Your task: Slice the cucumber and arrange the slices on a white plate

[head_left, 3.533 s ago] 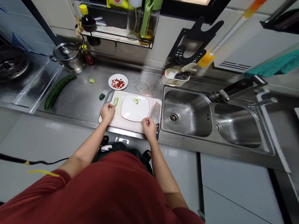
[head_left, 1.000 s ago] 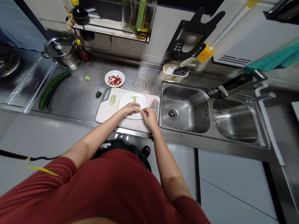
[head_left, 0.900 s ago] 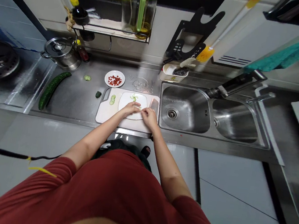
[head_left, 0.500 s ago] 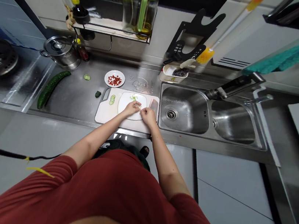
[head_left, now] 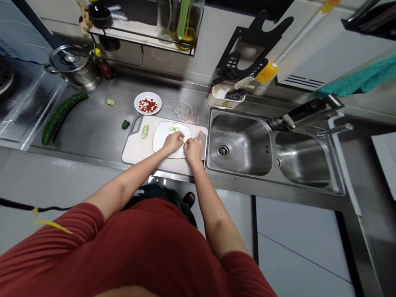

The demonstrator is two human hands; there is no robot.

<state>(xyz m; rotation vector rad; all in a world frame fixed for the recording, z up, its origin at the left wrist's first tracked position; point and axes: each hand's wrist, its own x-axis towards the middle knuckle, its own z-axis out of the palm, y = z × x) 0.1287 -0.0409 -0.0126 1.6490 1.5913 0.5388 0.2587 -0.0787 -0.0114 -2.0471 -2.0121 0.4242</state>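
A white plate (head_left: 165,136) lies on the pale cutting board (head_left: 135,147), which sits at the front edge of the steel counter (head_left: 93,131). Over the plate's right half the left hand (head_left: 174,141) and the right hand (head_left: 193,149) meet, fingertips nearly touching, fingers curled in around something small and pale green, probably a cucumber slice; it is too small to tell which hand has hold of it. A few cucumber slices (head_left: 174,128) lie at the plate's far rim, and a short row of slices (head_left: 144,132) lies on the board just left of the plate.

The board's right edge runs close along the sink (head_left: 240,149), where a cleaver blade (head_left: 202,139) shows beside the right hand, its lower part hidden. To the left the counter is open as far as a dark cucumber end (head_left: 125,124), a lone slice (head_left: 110,101) and a whole cucumber (head_left: 58,116). Behind the board stands a small dish of red pieces (head_left: 147,103). The board's near edge is partly covered by the forearms.
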